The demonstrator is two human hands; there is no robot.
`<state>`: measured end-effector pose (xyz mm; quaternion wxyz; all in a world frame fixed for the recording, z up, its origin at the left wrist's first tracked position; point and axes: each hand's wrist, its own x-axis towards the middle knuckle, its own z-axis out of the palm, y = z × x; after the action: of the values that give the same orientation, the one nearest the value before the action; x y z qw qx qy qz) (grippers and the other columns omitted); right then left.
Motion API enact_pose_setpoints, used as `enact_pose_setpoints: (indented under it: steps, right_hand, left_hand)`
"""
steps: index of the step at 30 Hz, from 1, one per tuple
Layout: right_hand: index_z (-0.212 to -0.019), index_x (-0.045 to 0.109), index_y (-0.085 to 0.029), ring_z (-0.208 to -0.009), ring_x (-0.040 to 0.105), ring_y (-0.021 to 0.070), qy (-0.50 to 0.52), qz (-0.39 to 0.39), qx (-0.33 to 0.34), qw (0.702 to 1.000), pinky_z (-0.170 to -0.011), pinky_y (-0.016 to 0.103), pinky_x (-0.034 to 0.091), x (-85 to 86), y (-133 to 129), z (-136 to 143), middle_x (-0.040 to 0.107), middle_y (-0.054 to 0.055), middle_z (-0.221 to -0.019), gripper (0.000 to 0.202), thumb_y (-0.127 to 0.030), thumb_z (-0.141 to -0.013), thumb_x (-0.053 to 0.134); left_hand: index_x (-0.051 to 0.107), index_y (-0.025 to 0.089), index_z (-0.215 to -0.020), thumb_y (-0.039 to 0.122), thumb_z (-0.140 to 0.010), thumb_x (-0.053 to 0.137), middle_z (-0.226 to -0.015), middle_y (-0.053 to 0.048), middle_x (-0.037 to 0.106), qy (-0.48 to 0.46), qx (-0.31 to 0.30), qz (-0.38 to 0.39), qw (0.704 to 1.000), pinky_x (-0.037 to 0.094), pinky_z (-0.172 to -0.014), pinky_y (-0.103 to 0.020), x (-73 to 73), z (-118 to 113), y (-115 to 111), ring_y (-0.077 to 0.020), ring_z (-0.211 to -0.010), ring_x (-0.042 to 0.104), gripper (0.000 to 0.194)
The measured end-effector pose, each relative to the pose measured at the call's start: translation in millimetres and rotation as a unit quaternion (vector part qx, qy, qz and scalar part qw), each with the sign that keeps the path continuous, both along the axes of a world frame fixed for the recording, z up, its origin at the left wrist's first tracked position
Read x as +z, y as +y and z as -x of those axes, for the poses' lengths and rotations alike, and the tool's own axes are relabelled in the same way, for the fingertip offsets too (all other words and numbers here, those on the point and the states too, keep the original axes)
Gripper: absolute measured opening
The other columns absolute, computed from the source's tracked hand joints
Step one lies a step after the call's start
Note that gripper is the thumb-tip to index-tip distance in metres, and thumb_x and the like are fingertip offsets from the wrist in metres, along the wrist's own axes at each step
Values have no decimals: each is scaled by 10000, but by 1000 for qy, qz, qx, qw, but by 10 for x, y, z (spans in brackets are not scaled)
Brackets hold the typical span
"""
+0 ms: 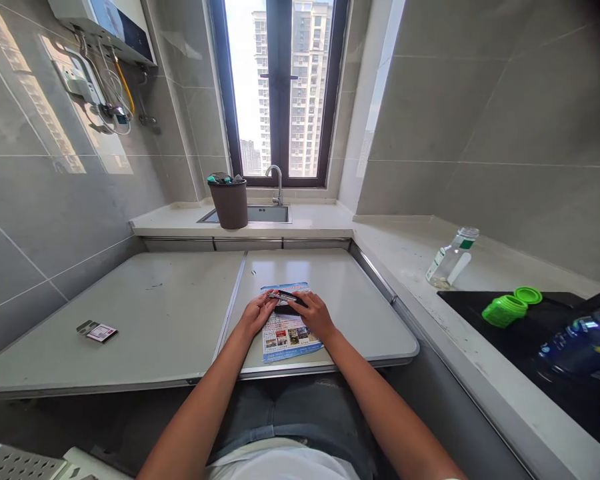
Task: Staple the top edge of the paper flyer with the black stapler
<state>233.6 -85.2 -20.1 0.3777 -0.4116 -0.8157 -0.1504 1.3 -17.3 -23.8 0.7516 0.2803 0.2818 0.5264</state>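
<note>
A black stapler (286, 309) with a bare metal strip is folded open between my hands, above a printed leaflet (294, 339). My right hand (321, 317) grips its right end, fingers over the top. At the other end, my left hand (257, 313) has its fingertips closed on the tip of the metal strip. Whether a small piece is between those fingertips, I cannot tell. The leaflet lies flat on the white folding table (370, 300), partly covered by both hands and the stapler.
A small red-and-white box (100, 332) lies on the table's left half. Behind, a brown bin (230, 205) stands by the sink (267, 214). On the right counter are a glass jar (450, 260), a green bottle (504, 311) and a blue jug (583, 347).
</note>
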Motion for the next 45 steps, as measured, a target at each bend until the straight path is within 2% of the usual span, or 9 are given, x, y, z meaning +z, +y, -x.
enact_pose_setpoints:
  steps: [9, 14, 18, 25, 29, 34, 39, 42, 45]
  right_hand:
    - [-1291, 805, -375, -1126, 693, 262, 17, -1, -12, 1000, -965, 451, 553, -28, -35, -12, 765, 58, -1365, 502, -59, -1030, 516]
    - [-1307, 792, -309, -1140, 683, 299, 199, -40, -97, 974, -969, 487, 545, -36, -4, -53, 750, 101, -1309, 504, -66, -930, 562]
    - [-1115, 818, -238, -983, 697, 300, 306, 58, -125, 942, -931, 459, 550, 17, 55, -105, 774, 110, -1067, 201, -311, -952, 724]
    - [-941, 854, -231, -853, 720, 258, 286, 233, -117, 922, -803, 347, 536, 28, 102, -69, 814, 63, -918, 226, -387, -782, 896]
    - [-847, 851, -235, -805, 709, 243, 261, 270, -115, 920, -735, 308, 487, 6, 108, -42, 797, 41, -818, 206, -426, -783, 898]
    - [-853, 849, -226, -796, 702, 251, 239, 299, -122, 916, -738, 319, 497, -10, 113, -57, 791, 47, -802, 199, -407, -791, 905]
    - [-1205, 811, -221, -1144, 675, 335, 249, 216, -135, 934, -1028, 475, 544, 83, 23, -27, 795, 114, -1170, 390, -408, -867, 868]
    - [-1374, 735, -266, -1255, 644, 314, 235, 115, -22, 965, -1115, 509, 536, 200, -9, 42, 733, 117, -1330, 400, -373, -989, 762]
    - [-1253, 790, -295, -1180, 687, 271, 163, 102, 125, 973, -1070, 471, 579, 265, 36, 123, 769, 87, -1241, 236, -293, -1028, 719]
  left_hand:
    - [737, 86, -1172, -70, -957, 556, -1161, -159, 799, -17, 1, 12, 1000, 540, -1245, -402, 43, -63, -84, -233, -1248, 766, 321]
    - [711, 137, -1188, -86, -1003, 493, -1173, -131, 792, -39, 116, 29, 992, 556, -1215, -313, 63, 24, 7, -176, -1272, 752, 363]
    - [688, 177, -1214, -32, -1069, 496, -1195, -94, 786, -70, 201, 13, 977, 579, -1170, -247, 124, 115, 29, -136, -1276, 744, 318]
    - [705, 148, -1046, 73, -1070, 663, -989, -56, 791, -81, 226, 1, 971, 641, -1057, -229, 147, 102, -12, -113, -985, 811, 90]
    - [728, 134, -948, 100, -1014, 768, -946, -54, 794, -55, 207, -13, 977, 645, -1060, -261, 142, 57, -4, -116, -905, 811, 84]
    - [786, 119, -1017, 75, -951, 817, -1056, -98, 831, 6, 146, -56, 988, 629, -1061, -236, 166, -30, -53, -149, -1031, 822, 85]
    - [796, 112, -1148, 291, -779, 1007, -1000, -123, 847, 100, 52, -125, 986, 681, -762, -258, 176, -86, -179, -188, -806, 825, 461]
    - [769, 112, -1189, 430, -690, 1048, -872, -97, 835, 151, -3, -169, 974, 583, -513, -245, 200, -97, -257, -161, -533, 723, 654]
    - [715, 138, -1189, 528, -703, 1021, -658, -3, 751, 180, -33, -209, 961, 468, -427, -220, 228, -101, -308, -132, -402, 606, 694]
